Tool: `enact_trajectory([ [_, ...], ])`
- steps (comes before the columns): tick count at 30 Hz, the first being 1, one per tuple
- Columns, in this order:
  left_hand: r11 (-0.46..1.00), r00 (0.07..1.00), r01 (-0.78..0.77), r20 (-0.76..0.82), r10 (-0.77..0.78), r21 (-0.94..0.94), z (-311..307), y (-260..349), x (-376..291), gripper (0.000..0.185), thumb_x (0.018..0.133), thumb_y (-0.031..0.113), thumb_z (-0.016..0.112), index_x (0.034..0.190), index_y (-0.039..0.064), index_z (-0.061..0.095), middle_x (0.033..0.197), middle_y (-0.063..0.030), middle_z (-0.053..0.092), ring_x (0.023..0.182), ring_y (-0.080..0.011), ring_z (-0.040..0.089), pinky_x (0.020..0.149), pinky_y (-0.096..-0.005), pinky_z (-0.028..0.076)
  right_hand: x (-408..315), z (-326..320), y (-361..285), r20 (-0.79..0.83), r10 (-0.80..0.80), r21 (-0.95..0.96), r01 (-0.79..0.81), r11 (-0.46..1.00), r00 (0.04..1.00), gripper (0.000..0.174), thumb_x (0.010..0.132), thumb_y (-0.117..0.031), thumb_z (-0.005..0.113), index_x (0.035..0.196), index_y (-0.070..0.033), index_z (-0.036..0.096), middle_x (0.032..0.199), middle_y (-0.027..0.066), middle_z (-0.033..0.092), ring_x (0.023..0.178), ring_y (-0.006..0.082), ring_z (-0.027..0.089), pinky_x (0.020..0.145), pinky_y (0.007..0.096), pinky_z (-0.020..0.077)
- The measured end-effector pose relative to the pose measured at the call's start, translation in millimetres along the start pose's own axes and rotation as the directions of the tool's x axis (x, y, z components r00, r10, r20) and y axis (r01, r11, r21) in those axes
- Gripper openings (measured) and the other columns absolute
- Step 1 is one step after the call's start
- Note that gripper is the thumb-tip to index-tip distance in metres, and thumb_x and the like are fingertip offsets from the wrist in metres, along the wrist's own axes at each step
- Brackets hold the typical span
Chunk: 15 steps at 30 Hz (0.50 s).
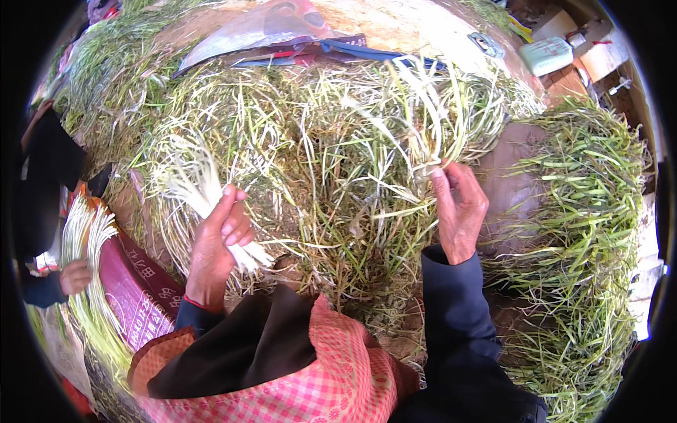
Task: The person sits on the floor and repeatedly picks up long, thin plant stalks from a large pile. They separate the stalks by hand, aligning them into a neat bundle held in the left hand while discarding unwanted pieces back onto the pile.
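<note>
My left hand [219, 238] is closed around a bundle of pale plant stalks [198, 182], whose fanned ends point up and away to the left. On the right, my right hand [459, 203] pinches a few long pale stalks [429, 113] between thumb and fingertips, above the heap. A wide heap of tangled green and straw-coloured stalks [317, 174] lies in front of me, under and between both hands. A pink checked cloth [328, 383] covers my lap.
At the left, another person's hand [76, 276] touches long pale stalk bundles [98, 254] beside a printed maroon sack [143, 285]. A green leafy pile [582, 238] lies right. Plastic sheeting [264, 34] lies beyond the heap; a pale green container [546, 55] stands at upper right.
</note>
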State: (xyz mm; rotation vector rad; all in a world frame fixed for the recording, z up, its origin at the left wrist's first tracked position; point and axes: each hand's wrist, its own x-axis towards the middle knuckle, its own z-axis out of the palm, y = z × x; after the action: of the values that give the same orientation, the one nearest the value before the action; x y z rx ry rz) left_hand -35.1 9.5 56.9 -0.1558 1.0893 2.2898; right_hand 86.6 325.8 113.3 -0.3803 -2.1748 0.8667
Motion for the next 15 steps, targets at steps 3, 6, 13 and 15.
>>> enact_trajectory([
  [3, 0.99, 1.0, -0.024, -0.001, 0.024, 0.136, 8.9, -5.5, 0.4, 0.029, 0.1, 0.031, 0.061, 0.109, 0.003, 0.061, 0.058, 0.0091, 0.035, 0.046, -0.0031, 0.031, 0.048, -0.0212, 0.029, -12.3, 36.6, 2.4, 0.145, 0.131, -0.001, -0.132, 0.991, 0.981, 0.021, 0.086, -0.006, 0.075, 0.105, 0.001, 0.072, 0.095, 0.0134, 0.073, 0.081, 0.0168, 0.07, 0.072, 0.0284, 0.0549],
  [6, 0.988, 1.0, 0.017, -0.021, -0.014, 0.152, 17.4, -14.7, 6.8, 0.031, 0.096, 0.024, 0.067, 0.115, 0.0, 0.061, 0.064, 0.0045, 0.046, 0.048, -0.0042, 0.037, 0.047, -0.0215, 0.033, -32.3, 58.7, 0.5, 0.149, 0.015, 0.001, -0.016, 1.0, 0.989, 0.02, 0.083, -0.004, 0.077, 0.103, 0.0, 0.073, 0.093, 0.0108, 0.073, 0.078, 0.0144, 0.069, 0.071, 0.0264, 0.0551],
  [13, 0.98, 1.0, -0.011, 0.027, 0.006, 0.197, 29.9, -50.2, 33.3, 0.032, 0.092, 0.013, 0.072, 0.117, -0.004, 0.064, 0.08, -0.0048, 0.06, 0.052, -0.0066, 0.044, 0.05, -0.0239, 0.041, -54.9, 95.3, -8.1, 0.236, -0.129, 0.025, 0.127, 0.992, 0.963, 0.019, 0.081, 0.0, 0.077, 0.098, 0.0, 0.07, 0.093, 0.0123, 0.072, 0.077, 0.0189, 0.071, 0.067, 0.029, 0.0579],
  [15, 0.975, 0.999, -0.034, 0.032, 0.028, 0.22, 30.9, -60.0, 38.2, 0.033, 0.092, 0.012, 0.072, 0.118, -0.005, 0.063, 0.081, -0.0057, 0.06, 0.054, -0.0075, 0.045, 0.051, -0.0242, 0.042, -56.7, 103.0, -9.6, 0.235, -0.16, 0.023, 0.159, 0.987, 0.959, 0.018, 0.081, 0.0, 0.077, 0.097, 0.0, 0.069, 0.094, 0.0126, 0.071, 0.077, 0.0207, 0.071, 0.067, 0.0303, 0.0579],
])
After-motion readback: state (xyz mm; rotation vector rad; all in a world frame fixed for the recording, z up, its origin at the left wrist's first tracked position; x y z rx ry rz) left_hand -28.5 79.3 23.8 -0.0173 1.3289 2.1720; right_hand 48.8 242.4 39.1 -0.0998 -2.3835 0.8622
